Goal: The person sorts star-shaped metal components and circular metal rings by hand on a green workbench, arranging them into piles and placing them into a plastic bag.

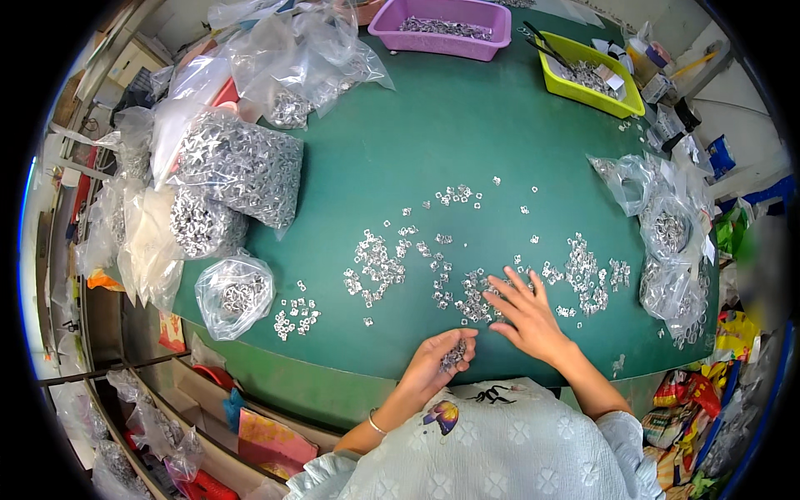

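Note:
Many small silver metal pieces (379,265), flower- or clover-like in outline, lie loosely scattered over the green tabletop (350,175). My left hand (442,358) is cupped palm-up at the table's near edge, its fingers curled round a heap of the metal pieces (453,355). Just to its right, my right hand (529,321) reaches flat over the table with fingers spread. Its fingertips lie beside a cluster of pieces (475,296); whether they touch any, I cannot tell. A further cluster (586,275) lies to the right of that hand.
Bulging clear bags of metal pieces (242,162) crowd the left side, with a small open bag (236,296) near the front. More bags (669,242) line the right edge. A purple tray (442,48) and a yellow-green tray (592,99) hold pieces at the back. Drawers (192,400) sit below left.

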Demonstrator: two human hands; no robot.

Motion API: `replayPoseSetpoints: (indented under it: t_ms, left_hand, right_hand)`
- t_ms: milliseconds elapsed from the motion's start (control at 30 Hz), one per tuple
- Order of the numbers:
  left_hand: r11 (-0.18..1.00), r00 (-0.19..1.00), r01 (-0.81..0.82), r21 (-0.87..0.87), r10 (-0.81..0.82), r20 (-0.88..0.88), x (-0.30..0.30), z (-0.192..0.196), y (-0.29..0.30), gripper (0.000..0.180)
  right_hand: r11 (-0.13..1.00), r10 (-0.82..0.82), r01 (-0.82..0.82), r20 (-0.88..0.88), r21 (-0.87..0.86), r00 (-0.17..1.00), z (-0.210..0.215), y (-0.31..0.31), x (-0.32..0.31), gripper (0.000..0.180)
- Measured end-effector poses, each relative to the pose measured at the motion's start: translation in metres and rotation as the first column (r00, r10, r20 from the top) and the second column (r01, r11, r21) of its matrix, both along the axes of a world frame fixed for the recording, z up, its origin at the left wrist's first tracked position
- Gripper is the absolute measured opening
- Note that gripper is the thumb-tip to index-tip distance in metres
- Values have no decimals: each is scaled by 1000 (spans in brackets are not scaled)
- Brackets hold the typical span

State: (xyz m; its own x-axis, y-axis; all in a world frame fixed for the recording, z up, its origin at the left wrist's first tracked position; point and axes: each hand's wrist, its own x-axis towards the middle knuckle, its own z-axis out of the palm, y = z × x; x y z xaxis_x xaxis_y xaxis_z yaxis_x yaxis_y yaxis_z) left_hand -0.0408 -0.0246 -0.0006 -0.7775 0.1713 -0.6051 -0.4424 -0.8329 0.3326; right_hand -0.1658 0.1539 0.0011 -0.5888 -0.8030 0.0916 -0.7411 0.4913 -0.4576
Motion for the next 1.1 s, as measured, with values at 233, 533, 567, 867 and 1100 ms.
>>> replayPoseSetpoints:
  t_ms: [233, 533, 567, 867, 1100]
  left_hand:
    - [994, 998, 62, 87, -65, 23, 3, -4, -1, 35]
    - [996, 999, 36, 80, -39, 33, 5, -2, 0, 29]
    - [996, 999, 28, 89, -31, 32, 5, -2, 0, 29]
    - [913, 993, -90, -398, 50, -109, -6, -1, 10, 18]
    - [806, 994, -67, -588, 4, -109, -18, 7, 9, 18]
  right_hand:
    - [934, -200, 177, -43, -309, 979, -8, -20, -9, 28]
    - [909, -245, 202, -75, -366, 967, -12, -47, -16, 11]
    - [861, -282, 299, 102, -412, 954, -12, -46, -14, 10]
    - [709, 77, 652, 948, -270, 309, 8, -30, 13, 7]
    - [787, 8, 503, 822, -356, 569, -1, -31, 31, 12]
